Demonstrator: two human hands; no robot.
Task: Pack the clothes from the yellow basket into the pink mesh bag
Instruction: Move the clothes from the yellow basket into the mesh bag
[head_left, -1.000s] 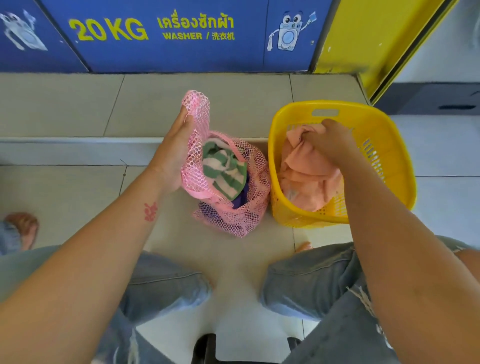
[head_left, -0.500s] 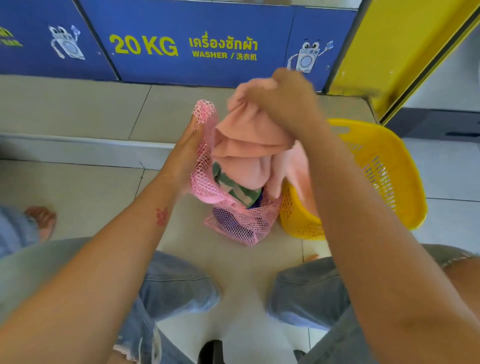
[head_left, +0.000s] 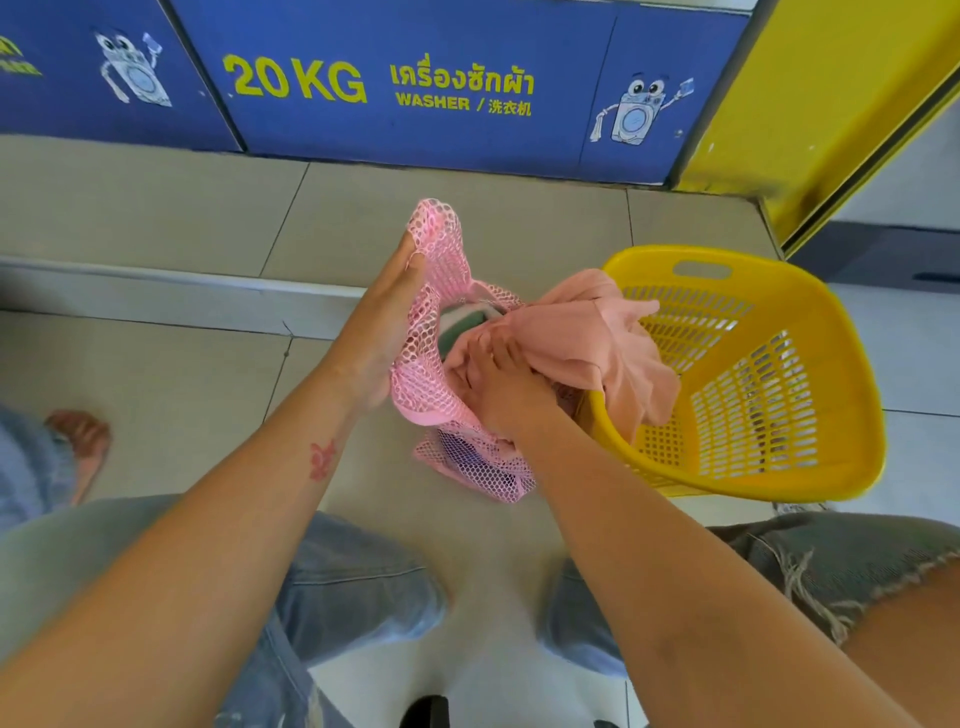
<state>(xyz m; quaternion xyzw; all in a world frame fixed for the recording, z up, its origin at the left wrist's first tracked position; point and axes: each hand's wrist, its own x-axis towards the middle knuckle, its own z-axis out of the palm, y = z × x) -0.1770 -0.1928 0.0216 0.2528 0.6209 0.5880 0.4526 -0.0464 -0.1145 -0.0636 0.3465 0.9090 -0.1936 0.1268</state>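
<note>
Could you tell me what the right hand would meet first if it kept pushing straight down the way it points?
Probably the green-and-white striped garment already inside the pink mesh bag, since the right hand presses the peach cloth into its mouth; depth is unclear.

Left arm: reaches forward from the lower left, forearm bare, a small red mark on its inner side.
Left hand (head_left: 387, 332): flat and upright, palm facing right, fingers (head_left: 410, 254) straight and together, pressed along pink mesh that it holds up.
Right arm: comes in from the lower right, angled up and to the left, forearm bare.
Right hand (head_left: 498, 379): knuckles up, fingers (head_left: 501, 343) curled down into peach fabric, closed on it.
Spacing: the two hands are near each other, not touching.
</note>
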